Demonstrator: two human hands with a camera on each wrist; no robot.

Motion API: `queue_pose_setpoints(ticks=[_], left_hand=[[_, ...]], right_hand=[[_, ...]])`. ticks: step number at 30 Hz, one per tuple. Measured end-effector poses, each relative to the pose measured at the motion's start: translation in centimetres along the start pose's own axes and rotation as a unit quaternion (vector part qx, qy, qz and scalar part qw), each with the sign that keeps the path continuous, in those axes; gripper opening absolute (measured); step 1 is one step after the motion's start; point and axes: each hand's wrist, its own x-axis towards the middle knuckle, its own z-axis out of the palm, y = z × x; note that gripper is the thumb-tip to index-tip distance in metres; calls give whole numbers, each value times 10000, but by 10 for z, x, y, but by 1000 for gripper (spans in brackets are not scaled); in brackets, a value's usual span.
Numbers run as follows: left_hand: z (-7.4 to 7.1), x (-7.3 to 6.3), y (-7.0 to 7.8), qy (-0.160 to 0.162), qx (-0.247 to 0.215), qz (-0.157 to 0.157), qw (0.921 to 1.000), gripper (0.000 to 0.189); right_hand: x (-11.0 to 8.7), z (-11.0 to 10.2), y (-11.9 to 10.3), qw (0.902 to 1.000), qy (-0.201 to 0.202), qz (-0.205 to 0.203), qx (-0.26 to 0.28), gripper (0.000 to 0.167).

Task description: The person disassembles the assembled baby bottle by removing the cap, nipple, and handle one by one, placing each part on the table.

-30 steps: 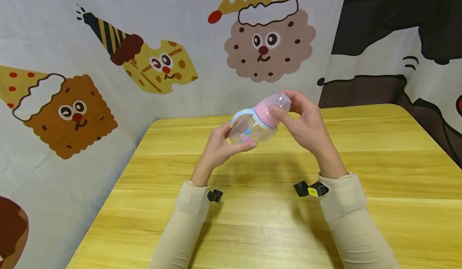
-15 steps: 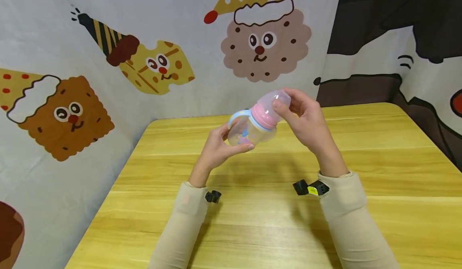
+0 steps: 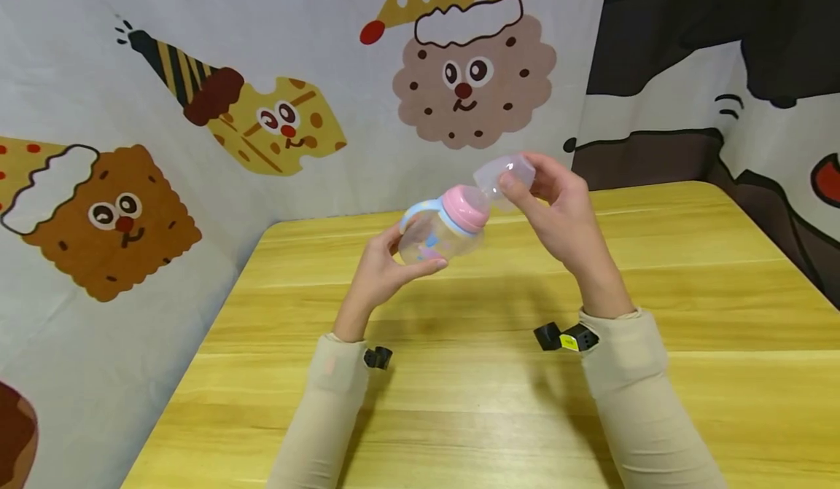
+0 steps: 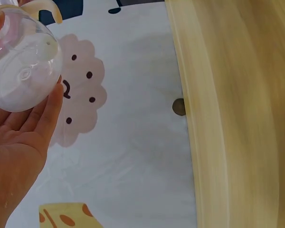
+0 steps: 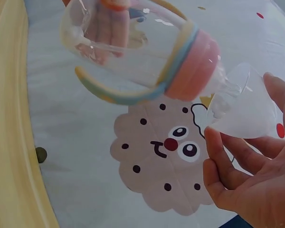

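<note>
My left hand (image 3: 383, 269) grips a clear baby bottle (image 3: 436, 235) by its rounded body, above the table. The bottle has a pink collar (image 5: 194, 66), a blue-and-yellow handle ring and a clear nipple, and it tilts up to the right. In the right wrist view the left fingers show through its wall. My right hand (image 3: 558, 208) pinches a translucent dome-shaped cap (image 3: 504, 179) between thumb and fingers. Its open mouth faces the bottle, and the nipple tip (image 5: 232, 88) overlaps the cap's rim. In the left wrist view the bottle's base (image 4: 26, 76) rests against the fingers.
A wood-grain table (image 3: 472, 401) lies below both hands. Behind it hangs a white cloth (image 3: 315, 8) printed with cartoon biscuits and cheese. Small black cameras (image 3: 378, 358) sit at both wrists.
The cap has come off the pink collar, baring the nipple. My right hand has drawn it up and slightly right, while my left hand has moved the bottle a little left.
</note>
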Motion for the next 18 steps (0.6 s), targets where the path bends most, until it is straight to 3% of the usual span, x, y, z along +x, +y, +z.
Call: queue_pose_setpoints(ticks=[10, 18], left_hand=[[-12, -2, 0, 258, -34, -233, 9994, 63], [-19, -1, 3, 386, -43, -107, 9992, 64]], right_hand=[[4, 2, 1, 9985, 530, -89, -81, 41], [4, -5, 11, 9936, 990, -322, -438, 40]])
